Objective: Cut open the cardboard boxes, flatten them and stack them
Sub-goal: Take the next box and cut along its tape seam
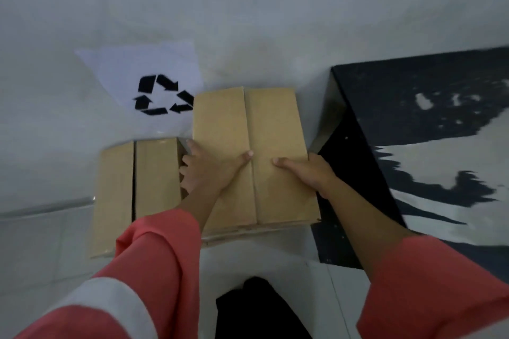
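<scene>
A brown cardboard box (275, 124) with its top flaps shut along a centre seam is held up in the middle of the head view. My left hand (209, 170) grips its left side, thumb on top near the seam and fingers curled round the edge. My right hand (308, 173) grips the right side, thumb lying on the top flap. A second cardboard box (126, 190) stands on the floor to the left, its top seam slightly parted. More cardboard edges (248, 231) show under the held box.
A white sheet with a black recycling symbol (159, 93) hangs on the pale wall behind the boxes. A dark black-and-white patterned surface (413, 118) rises to the right. The floor is pale tile (41, 242). My dark-clad legs (256, 308) show below.
</scene>
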